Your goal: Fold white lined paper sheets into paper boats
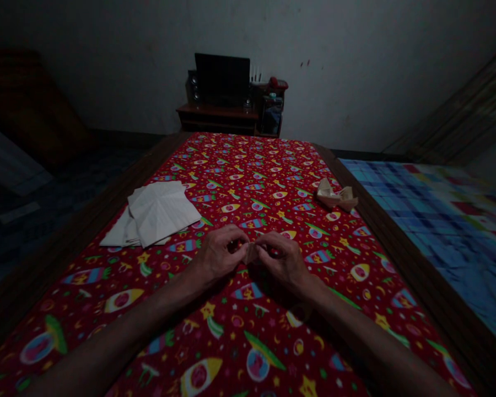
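A small folded piece of paper [251, 253] is pinched between my two hands, just above the red patterned cloth [248, 298]. My left hand [223, 251] grips its left side with thumb and fingertips. From the other side my right hand [281, 256] pinches it the same way. Fingers cover most of the paper, so its full shape is hidden. Left of my hands lies a loose stack of pale, creased paper sheets [164, 209]. To the right, folded paper pieces [337, 196], shaped like small boats or boxes, rest on the cloth.
Dark wooden edges border the cloth on both sides. At the far end stands a desk [219, 116] with a monitor [223, 76], speakers and a red telephone [278, 82]. A blue checked sheet [430, 220] spreads out on the right. Dark furniture [33, 105] is at the left. The room is dim.
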A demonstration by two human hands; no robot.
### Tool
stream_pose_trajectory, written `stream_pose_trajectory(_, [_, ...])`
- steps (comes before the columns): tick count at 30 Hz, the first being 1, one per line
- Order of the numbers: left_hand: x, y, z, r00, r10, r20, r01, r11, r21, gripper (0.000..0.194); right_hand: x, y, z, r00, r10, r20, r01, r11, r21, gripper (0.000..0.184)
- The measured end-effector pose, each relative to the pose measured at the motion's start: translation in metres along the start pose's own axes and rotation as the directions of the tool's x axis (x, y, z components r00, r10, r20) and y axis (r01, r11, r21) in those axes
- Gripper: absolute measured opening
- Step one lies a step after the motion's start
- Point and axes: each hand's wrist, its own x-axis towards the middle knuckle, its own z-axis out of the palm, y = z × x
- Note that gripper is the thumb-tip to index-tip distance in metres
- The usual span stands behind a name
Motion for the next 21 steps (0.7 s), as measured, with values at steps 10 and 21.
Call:
stream_pose_trajectory(10, [-0.0013,0.0013,-0.0011,0.999,-0.025,-0.028,0.026,0.999,0.037,0.008,-0.0006,-0.0030,-0.0015,0.998,0.064,-0.010,-0.064,0.996,-0.055,0.010])
stream_pose_trajectory(21, [-0.0034,0.0030,-0.0001,1.000,-0.005,0.019,0.005,1.000,-0.022,0.009,-0.0019,-0.0045,-0.0035,0.999,0.036,0.027,-0.034,0.998,-0.058,0.011])
